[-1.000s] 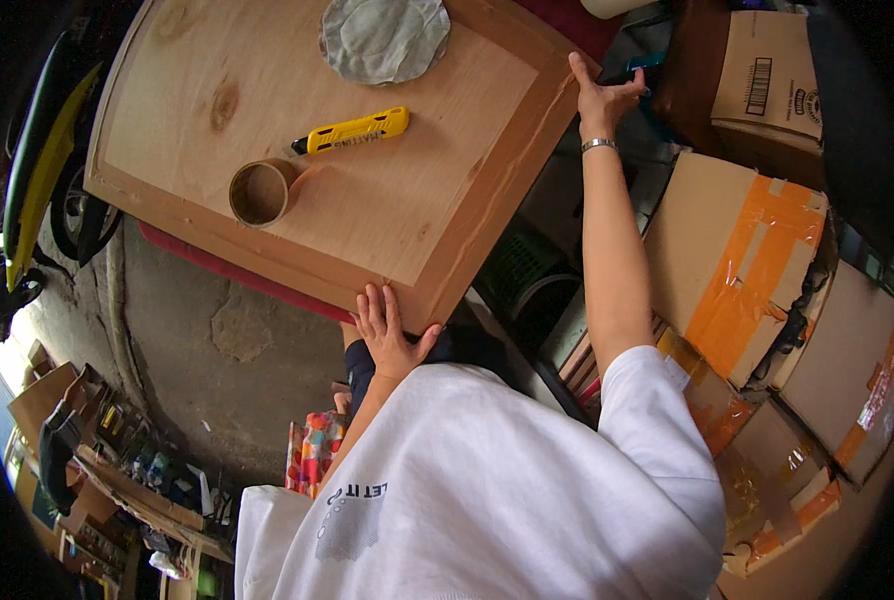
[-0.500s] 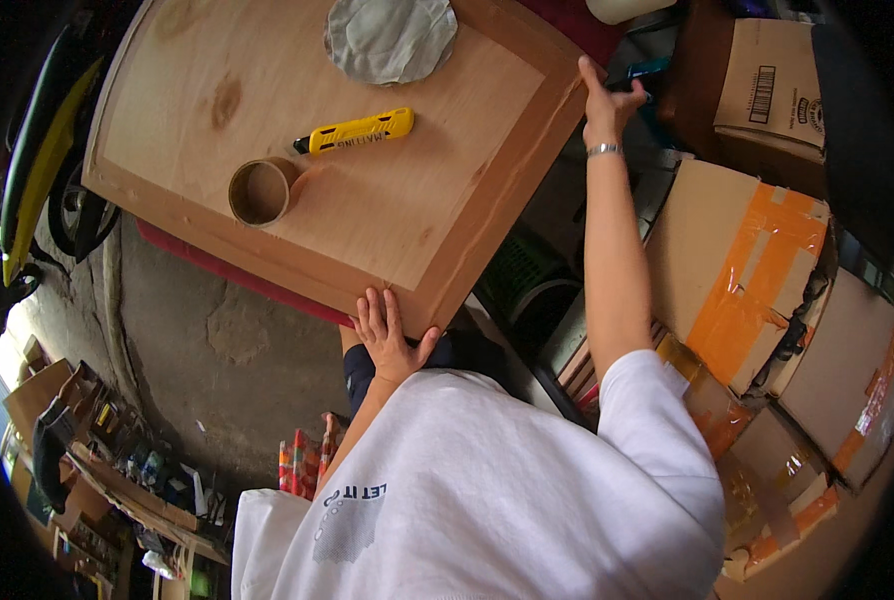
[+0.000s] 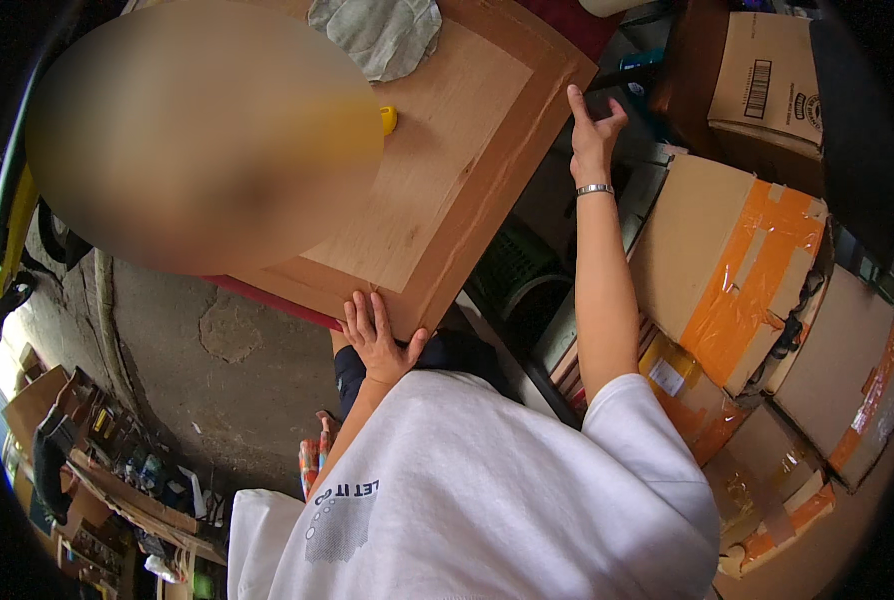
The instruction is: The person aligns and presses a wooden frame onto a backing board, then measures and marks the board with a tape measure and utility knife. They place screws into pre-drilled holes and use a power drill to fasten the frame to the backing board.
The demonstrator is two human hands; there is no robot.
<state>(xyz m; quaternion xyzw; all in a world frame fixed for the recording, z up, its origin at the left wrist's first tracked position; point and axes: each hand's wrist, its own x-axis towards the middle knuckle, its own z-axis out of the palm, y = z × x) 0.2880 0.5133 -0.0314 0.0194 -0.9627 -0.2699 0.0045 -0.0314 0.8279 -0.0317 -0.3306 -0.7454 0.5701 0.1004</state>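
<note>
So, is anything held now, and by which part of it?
No clear grip shows: the left hand lies on the wooden panel, at its near corner; the right hand touches its right edge.

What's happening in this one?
A person has both hands at a plywood panel with a brown border. The left hand lies spread on its near corner; the right hand is at its right edge, grip unclear. A crumpled grey cloth lies toward the far side. A blurred patch hides much of the panel's left part.
</note>
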